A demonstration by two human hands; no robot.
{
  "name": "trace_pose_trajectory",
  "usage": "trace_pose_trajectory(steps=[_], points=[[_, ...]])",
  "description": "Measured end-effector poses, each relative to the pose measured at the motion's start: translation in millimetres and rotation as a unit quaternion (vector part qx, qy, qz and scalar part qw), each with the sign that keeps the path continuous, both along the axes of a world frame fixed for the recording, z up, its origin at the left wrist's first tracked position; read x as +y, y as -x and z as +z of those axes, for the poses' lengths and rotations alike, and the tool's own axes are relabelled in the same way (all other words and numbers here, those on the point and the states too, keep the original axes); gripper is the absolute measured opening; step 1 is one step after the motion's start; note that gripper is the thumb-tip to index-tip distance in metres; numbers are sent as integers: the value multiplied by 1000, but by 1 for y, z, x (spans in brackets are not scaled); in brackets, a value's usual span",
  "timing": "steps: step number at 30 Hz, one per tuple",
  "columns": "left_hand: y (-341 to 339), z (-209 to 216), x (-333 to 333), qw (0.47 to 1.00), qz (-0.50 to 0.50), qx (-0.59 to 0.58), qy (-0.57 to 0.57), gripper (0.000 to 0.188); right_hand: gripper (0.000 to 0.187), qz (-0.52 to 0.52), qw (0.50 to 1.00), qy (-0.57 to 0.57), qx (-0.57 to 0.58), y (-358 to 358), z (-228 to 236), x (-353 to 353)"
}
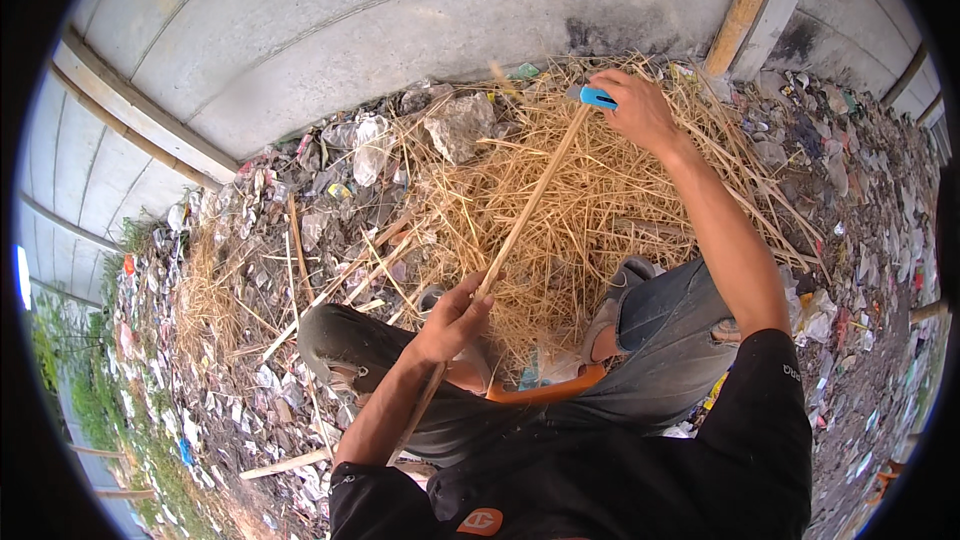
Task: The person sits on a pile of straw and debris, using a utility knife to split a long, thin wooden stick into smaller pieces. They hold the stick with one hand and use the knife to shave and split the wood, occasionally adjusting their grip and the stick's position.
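A long, pale bamboo strip slants across my lap, from beside my left forearm up to the knife. My left hand is closed around its lower half, thumb on top. Farther out, my right hand grips a blue utility knife. The knife's grey tip is at the strip's far end; I cannot tell how deep the blade sits, if it touches. Under the strip lies a heap of straw-coloured bamboo shavings, spread between and beyond my feet.
I sit with knees apart on a low orange seat. A grey concrete wall with a bamboo post stands ahead. A rock and a white plastic bag lie left of the shavings. Litter covers the ground; loose strips lie at left.
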State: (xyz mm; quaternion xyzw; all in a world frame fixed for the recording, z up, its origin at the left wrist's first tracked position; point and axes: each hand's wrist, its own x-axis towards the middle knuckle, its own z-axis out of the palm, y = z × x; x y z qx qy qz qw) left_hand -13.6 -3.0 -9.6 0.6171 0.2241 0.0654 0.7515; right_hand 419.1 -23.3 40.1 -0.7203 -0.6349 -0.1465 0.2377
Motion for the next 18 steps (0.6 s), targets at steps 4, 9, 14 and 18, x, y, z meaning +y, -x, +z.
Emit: trace_pose_trajectory(steps=[4, 9, 14, 18], points=[[-2, 0, -2, 999, -12, 13, -27, 47, 16, -72, 996, -40, 29, -5, -6, 4], [1, -10, -4, 999, 13, 10, -39, 50, 21, -121, 943, -5, 309, 5, 12, 11], [3, -6, -3, 998, -11, 8, -65, 51, 22, -102, 836, -42, 537, -11, 11, 10], [1, -3, -4, 999, -9, -8, -49, 50, 22, -81, 871, -43, 482, -9, 22, 2]])
